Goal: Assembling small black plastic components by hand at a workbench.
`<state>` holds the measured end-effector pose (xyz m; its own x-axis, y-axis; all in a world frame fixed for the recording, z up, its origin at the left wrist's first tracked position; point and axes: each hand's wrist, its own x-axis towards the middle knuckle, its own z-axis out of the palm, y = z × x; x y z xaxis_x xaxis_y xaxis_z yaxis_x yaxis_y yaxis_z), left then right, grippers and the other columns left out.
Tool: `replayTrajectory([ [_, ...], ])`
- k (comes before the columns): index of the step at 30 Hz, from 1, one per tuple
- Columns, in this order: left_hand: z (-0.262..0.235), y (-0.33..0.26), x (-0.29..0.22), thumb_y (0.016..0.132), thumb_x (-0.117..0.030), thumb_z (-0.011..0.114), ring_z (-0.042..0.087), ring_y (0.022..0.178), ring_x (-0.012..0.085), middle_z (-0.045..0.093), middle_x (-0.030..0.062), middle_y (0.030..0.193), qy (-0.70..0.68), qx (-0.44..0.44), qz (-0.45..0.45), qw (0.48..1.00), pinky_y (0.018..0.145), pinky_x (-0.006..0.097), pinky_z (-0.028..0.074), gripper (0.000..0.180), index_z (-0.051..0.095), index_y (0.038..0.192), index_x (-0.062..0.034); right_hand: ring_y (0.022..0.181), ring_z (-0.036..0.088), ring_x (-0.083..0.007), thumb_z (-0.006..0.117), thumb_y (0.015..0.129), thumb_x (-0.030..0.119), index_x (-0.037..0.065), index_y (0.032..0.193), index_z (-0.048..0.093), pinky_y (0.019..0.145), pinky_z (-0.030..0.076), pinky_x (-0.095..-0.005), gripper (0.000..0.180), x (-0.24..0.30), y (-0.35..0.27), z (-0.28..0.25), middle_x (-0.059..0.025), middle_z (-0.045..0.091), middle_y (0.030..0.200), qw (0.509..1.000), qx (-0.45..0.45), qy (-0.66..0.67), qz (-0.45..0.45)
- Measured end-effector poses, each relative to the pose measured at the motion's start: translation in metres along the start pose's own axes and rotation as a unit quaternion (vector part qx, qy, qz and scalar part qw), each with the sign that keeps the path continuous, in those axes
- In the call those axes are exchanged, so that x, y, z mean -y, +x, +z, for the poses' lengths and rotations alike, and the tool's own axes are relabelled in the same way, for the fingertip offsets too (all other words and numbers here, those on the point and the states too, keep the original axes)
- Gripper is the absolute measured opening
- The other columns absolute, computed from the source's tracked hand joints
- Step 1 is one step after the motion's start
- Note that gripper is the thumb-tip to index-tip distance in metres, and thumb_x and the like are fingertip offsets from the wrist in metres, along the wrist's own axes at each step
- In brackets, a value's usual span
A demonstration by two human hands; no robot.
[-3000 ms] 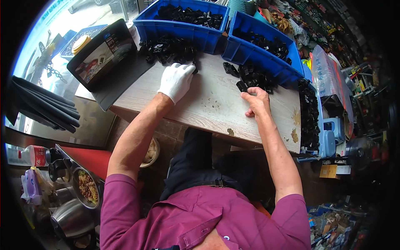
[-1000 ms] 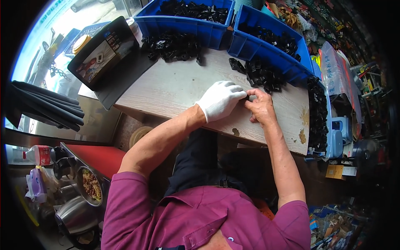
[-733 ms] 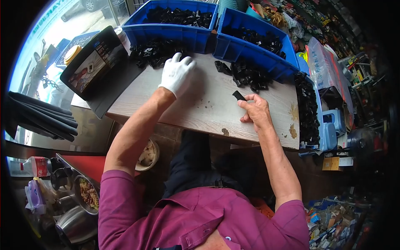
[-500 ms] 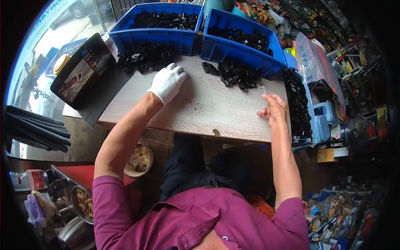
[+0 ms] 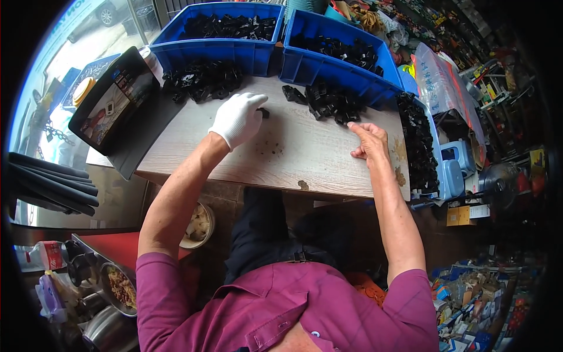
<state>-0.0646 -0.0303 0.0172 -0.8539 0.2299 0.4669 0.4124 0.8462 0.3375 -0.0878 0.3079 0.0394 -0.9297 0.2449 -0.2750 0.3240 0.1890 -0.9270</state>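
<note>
1. A white-gloved left hand (image 5: pixel 237 120), fingers curled in, holds a small black part (image 5: pixel 264 112) that juts out beyond the fingertips, just above or against the tabletop (image 5: pixel 328 161).
2. The bare right hand (image 5: pixel 370 141) reaches with thumb and forefinger close together to the near edge of the right-hand pile (image 5: pixel 329 105) of black parts; whether it grips a piece cannot be told. Its other fingers are bent under.
3. A second heap, the left-hand pile (image 5: pixel 202 81), sits beyond the gloved hand, near a propped tablet (image 5: pixel 108 111) in a dark cover.
4. Along the far side stand two blue bins, the left bin (image 5: pixel 214 57) and the right bin (image 5: pixel 299 64), both filled with more black parts.
5. The person, in a purple shirt (image 5: pixel 281 299), sits at the near edge.
</note>
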Motion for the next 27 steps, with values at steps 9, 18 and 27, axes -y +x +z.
replayTrajectory([
  [9, 0.007, -0.004, -0.001, 0.090, -0.021, 0.069, 0.066, 0.092, 0.0338, 0.073, 0.0108, 0.096, 0.020, -0.002, -0.044, 0.999, 0.084, 0.042, 0.055, 0.015, 0.077, 0.093, -0.0084, 0.042, 0.045, -0.0102, 0.085, 0.081, 0.030, -0.002, 0.109, 0.068, 0.039, 0.048, -0.0290, 0.046, 0.005, 0.011, 0.039, -0.0046, 0.059, 0.071, 0.984, -0.022, -0.171, -0.032],
  [18, 0.010, -0.019, -0.021, 0.088, -0.021, 0.072, 0.067, 0.095, 0.0343, 0.074, 0.0117, 0.097, -0.029, -0.066, -0.031, 0.997, 0.084, 0.042, 0.056, 0.022, 0.074, 0.106, -0.0094, 0.046, 0.051, -0.0118, 0.078, 0.082, 0.024, -0.003, 0.114, 0.070, 0.041, 0.050, -0.0290, 0.043, 0.001, 0.011, 0.046, -0.0076, 0.065, 0.077, 0.979, -0.041, -0.189, -0.062],
  [27, 0.015, -0.021, -0.024, 0.092, -0.027, 0.067, 0.064, 0.087, 0.0366, 0.070, 0.0138, 0.086, 0.040, -0.096, -0.047, 0.994, 0.079, 0.044, 0.055, 0.026, 0.073, 0.077, -0.0060, 0.047, 0.053, -0.0126, 0.079, 0.081, 0.026, -0.002, 0.114, 0.071, 0.041, 0.051, -0.0282, 0.045, 0.002, 0.008, 0.047, -0.0082, 0.067, 0.079, 0.971, -0.053, -0.218, -0.082],
])
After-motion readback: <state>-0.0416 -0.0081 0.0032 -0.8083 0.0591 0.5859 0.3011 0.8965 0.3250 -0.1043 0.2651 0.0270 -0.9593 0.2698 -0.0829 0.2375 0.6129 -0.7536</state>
